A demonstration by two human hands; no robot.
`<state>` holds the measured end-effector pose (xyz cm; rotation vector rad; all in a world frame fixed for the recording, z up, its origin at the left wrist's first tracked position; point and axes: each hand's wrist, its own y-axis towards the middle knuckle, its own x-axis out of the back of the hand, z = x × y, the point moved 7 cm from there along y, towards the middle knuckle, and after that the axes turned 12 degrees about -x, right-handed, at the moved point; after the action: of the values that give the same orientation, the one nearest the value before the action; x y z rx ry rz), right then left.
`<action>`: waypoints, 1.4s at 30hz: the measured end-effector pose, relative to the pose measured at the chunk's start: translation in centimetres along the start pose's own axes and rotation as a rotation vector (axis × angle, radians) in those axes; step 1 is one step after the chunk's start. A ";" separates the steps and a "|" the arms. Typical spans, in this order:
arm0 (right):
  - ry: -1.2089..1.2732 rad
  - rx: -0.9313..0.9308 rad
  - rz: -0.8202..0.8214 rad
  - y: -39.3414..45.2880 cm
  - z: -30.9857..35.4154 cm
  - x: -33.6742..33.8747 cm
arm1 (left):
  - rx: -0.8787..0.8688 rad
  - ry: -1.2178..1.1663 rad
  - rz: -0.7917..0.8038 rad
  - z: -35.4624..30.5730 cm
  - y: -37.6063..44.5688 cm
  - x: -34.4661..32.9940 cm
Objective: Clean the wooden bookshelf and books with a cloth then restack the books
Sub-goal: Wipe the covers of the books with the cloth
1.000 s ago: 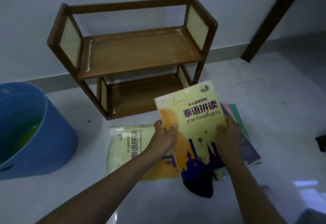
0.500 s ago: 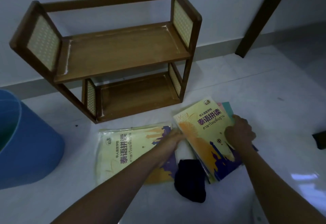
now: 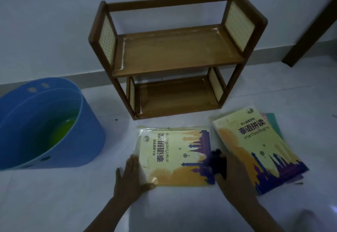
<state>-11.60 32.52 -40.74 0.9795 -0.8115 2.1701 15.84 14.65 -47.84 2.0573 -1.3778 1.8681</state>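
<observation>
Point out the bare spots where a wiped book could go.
Both boards of the wooden two-tier bookshelf are bare. Bare floor also lies between the blue plastic bucket and the left yellow book. It is crowded rightward: dark cloth, then the stacked yellow book.

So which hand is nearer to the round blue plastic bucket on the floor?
Left. The left hand rests on the near-left edge of the plastic-wrapped yellow book, right of the blue bucket. The right hand is farther, beyond that book, at the dark cloth.
</observation>
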 end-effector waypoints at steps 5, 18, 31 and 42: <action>-0.022 -0.096 -0.105 1.7 5.8 -4.7 | 0.033 0.123 -0.043 -0.5 -0.1 0.9; -0.423 0.182 0.102 3.1 12.0 -10.0 | 0.066 0.135 -0.025 -0.3 0.4 0.4; -0.571 -0.093 -0.037 -1.0 -3.6 -2.8 | -0.291 0.288 -0.169 -5.7 1.2 0.0; -0.148 -0.030 0.033 -1.1 -4.5 -2.7 | -0.722 0.830 -0.143 -12.5 1.8 1.1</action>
<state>-11.20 35.78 -45.01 1.1290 -0.9321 2.1258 4.87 19.97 -44.43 0.8607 -1.3065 1.5253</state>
